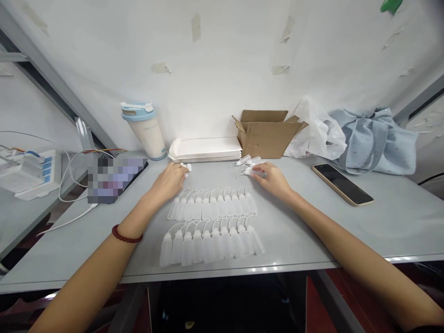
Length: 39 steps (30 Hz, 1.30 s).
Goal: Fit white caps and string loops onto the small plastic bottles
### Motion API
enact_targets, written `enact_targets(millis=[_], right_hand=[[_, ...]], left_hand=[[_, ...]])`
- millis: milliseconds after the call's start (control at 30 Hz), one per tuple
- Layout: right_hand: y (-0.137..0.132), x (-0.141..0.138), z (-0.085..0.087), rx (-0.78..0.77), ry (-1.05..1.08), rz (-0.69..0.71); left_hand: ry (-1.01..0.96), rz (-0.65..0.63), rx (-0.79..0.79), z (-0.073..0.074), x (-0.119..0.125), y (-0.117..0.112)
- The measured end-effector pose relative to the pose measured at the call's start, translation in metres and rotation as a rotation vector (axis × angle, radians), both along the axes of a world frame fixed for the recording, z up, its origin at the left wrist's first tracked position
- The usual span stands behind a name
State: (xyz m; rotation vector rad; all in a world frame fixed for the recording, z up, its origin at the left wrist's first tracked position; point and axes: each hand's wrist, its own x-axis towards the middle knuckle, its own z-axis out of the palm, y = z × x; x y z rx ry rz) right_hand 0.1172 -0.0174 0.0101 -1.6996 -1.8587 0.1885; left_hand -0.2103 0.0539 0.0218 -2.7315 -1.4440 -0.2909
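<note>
Two rows of several small white squeeze bottles lie side by side on the grey table (pixel 312 231): a far row (pixel 212 205) and a near row (pixel 211 241), each bottle with a thin curved tube. My left hand (pixel 169 181) reaches past the far row's left end, fingers curled on a small white bottle (pixel 186 167). My right hand (pixel 272 178) is beyond the row's right end, fingers closed on another small white bottle (pixel 250 171). A few loose bottles (pixel 244 160) lie just behind it.
A stack of white trays (pixel 205 149) and an open cardboard box (pixel 267 133) stand at the back. A lidded cup (pixel 144 129) is back left, a phone (pixel 342 183) to the right, a plastic bag (pixel 317 132) and blue cloth (pixel 376 141) behind it. Cables and a white device (pixel 27 173) sit far left.
</note>
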Motion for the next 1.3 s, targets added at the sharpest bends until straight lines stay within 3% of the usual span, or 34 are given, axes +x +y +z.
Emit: enact_targets(millis=[133, 267, 433, 567, 667, 833, 1067, 1300], right_hand=[[0.0, 0.001, 0.0, 0.091, -0.068, -0.017], [-0.005, 0.002, 0.013, 0.104, -0.046, -0.009], [-0.025, -0.008, 0.039, -0.245, 0.04, 0.201], [-0.037, -0.019, 0.047, -0.47, -0.011, 0.373], [-0.038, -0.021, 0.043, -0.504, -0.081, 0.391], [-0.035, -0.017, 0.039, -0.614, -0.068, 0.309], [-0.038, -0.024, 0.046, -0.358, 0.066, 0.242], [-0.05, -0.043, 0.038, 0.003, 0.208, 0.352]], left_hand=[[-0.016, 0.006, -0.012, 0.001, 0.002, -0.001], [-0.031, 0.014, -0.012, 0.003, 0.004, -0.004], [-0.131, 0.038, -0.019, 0.011, 0.011, -0.013], [-0.281, 0.023, -0.079, 0.019, 0.023, -0.029], [-0.35, -0.024, -0.116, 0.023, 0.033, -0.04], [-0.428, -0.084, -0.171, 0.028, 0.042, -0.053], [-0.513, -0.144, -0.307, 0.033, 0.052, -0.068], [-0.651, -0.204, -0.52, 0.039, 0.059, -0.08]])
